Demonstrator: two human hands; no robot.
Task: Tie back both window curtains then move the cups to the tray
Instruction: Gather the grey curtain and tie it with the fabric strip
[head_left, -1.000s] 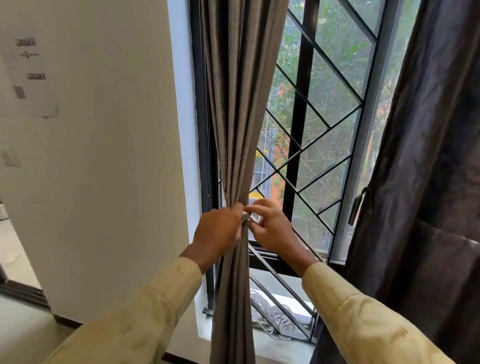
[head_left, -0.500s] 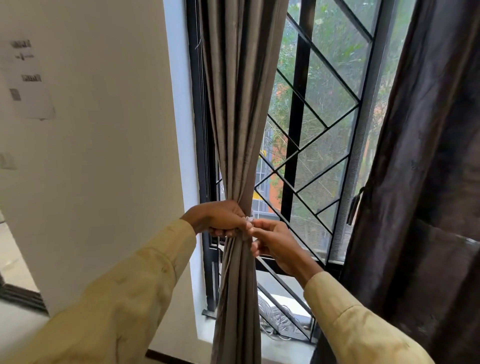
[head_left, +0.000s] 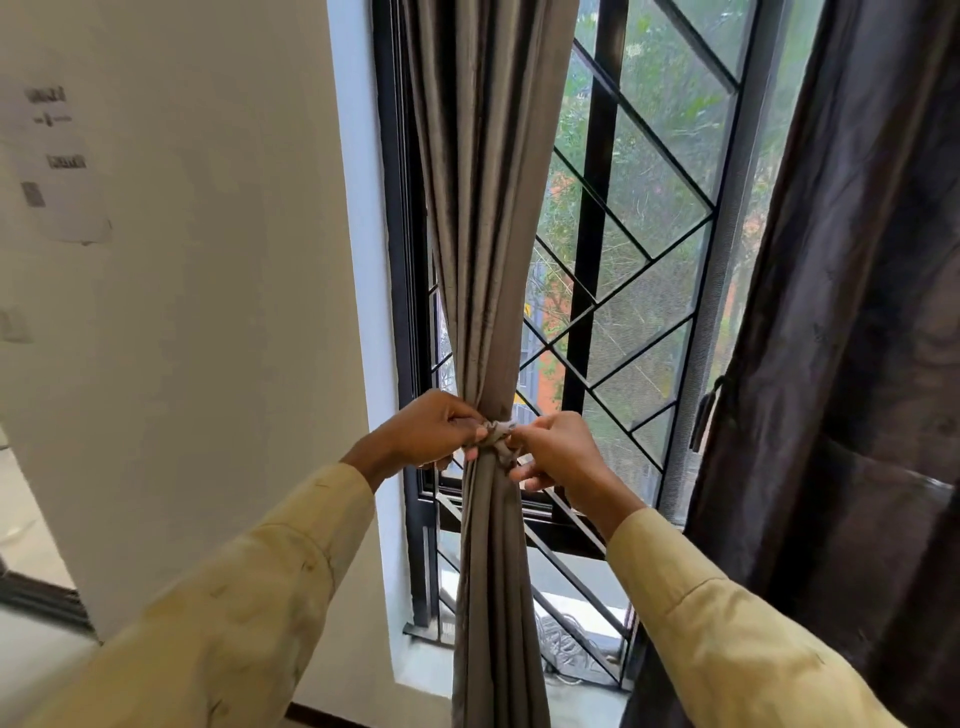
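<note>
Both pinching tie (head_left: 498, 434) round gathered curtain (head_left: 483, 208): L hand (head_left: 426, 431), R hand (head_left: 558, 457)

**Around your hands**

Your left hand (head_left: 431, 434) holds the gathered curtain (head_left: 488, 260) from its left side. Your right hand (head_left: 558, 457) pinches the tie (head_left: 497, 439) between both hands. The window grille (head_left: 639, 291) stands behind them. The second curtain (head_left: 857, 364) hangs right of your right hand. The wall (head_left: 208, 312), with a paper sheet (head_left: 57, 166) on it, is left of your left hand.
</note>
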